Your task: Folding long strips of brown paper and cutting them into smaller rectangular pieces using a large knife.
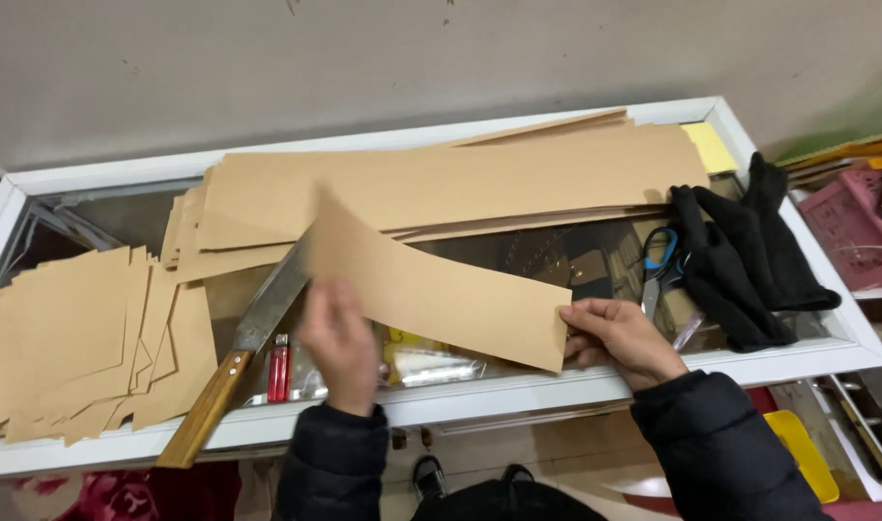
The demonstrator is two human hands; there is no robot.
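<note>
A long strip of brown paper [441, 285] is lifted over a glass-topped counter [807, 359]. My right hand [619, 338] pinches its right end. My left hand [339, 342], blurred, holds the strip near its left part from below. The strip's far left end sticks up by a large knife [243, 362] with a wooden handle, which lies on the counter beside my left hand. A stack of long brown paper sheets [450, 178] lies behind the strip.
Cut brown paper pieces [84, 342] are piled at the left. A red lighter [279, 370] lies by the knife. Blue-handled scissors [658, 262] and black gloves [740, 256] sit at the right. Pink crates [860, 232] stand beyond the counter's right edge.
</note>
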